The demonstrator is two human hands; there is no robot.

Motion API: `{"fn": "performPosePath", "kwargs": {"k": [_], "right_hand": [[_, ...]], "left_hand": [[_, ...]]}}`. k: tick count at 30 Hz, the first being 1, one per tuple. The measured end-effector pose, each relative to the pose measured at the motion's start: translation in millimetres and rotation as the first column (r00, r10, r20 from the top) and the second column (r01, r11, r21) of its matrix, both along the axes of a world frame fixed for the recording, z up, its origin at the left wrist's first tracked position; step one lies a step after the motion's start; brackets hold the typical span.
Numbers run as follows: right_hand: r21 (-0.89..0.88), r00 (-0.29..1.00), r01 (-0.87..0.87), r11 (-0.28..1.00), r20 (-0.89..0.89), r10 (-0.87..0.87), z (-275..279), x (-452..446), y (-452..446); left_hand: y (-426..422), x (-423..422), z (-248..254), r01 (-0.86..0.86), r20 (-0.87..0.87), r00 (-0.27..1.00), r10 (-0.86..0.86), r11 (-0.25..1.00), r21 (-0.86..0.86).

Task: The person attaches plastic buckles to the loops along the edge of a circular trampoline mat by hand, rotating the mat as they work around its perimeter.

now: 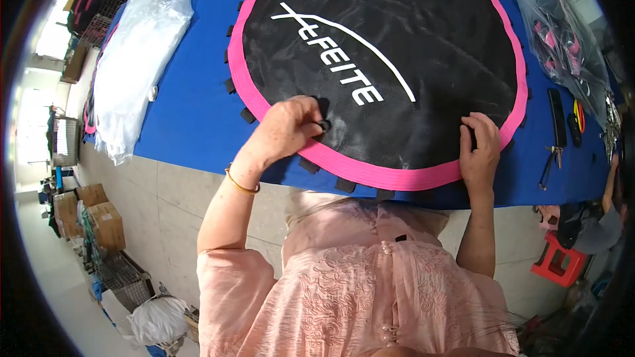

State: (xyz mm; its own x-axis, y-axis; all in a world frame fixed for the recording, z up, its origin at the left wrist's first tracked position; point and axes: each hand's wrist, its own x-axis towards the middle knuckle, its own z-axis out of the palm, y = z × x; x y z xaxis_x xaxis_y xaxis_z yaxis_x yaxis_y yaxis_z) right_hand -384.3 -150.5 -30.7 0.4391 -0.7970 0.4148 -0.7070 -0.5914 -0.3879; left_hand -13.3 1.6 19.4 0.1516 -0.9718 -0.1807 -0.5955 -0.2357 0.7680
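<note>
A round black trampoline mat with white lettering lies on the blue-covered table. A wide pink border runs round it, and black tabs stick out along its edge. Over the near left part of the border, my left hand pinches a small black piece, partly hidden by the fingers. My right hand rests on the border at the near right. Its fingers are bent, with a gap between thumb and forefinger and nothing visible in it.
Clear plastic bags lie on the blue cloth at left. A bag of pink and black parts is at right, near a black strip and small tools. A red stool and cardboard boxes stand on the floor.
</note>
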Motion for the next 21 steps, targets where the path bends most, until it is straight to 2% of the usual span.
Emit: {"fn": "performPosePath", "kwargs": {"k": [3, 6, 10, 12, 14, 21], "right_hand": [[-0.005, 1.0, -0.001, 1.0, 0.0, 0.001, 1, 1, -1], [-0.007, 1.0, 0.003, 1.0, -0.002, -0.003, 1, 1, 0], [-0.003, 1.0, 0.0, 1.0, 0.003, 0.0, 2, 1, 0], [0.005, 1.0, 0.004, 1.0, 0.005, -0.004, 3, 1, 0], [0.015, 1.0, 0.013, 1.0, -0.007, -0.013, 3, 1, 1], [0.002, 1.0, 0.005, 1.0, -0.004, -0.005, 2, 0, -1]], "left_hand": [[-3, -19, 9, 0.109, 0.095, 0.99, -0.102, 0.991, -0.074], [-3, -16, 7, 0.1, 0.037, 0.994, -0.099, 0.994, -0.049], [3, 7, 1, 0.045, 0.125, 0.991, -0.039, 0.998, -0.044], [5, 7, 1, -0.013, 0.068, 0.998, 0.015, 0.999, -0.03], [5, 3, 2, 0.032, 0.127, 0.992, -0.022, 0.996, -0.077], [-2, -28, 9, 0.149, 0.086, 0.987, -0.139, 0.982, -0.119]]}}
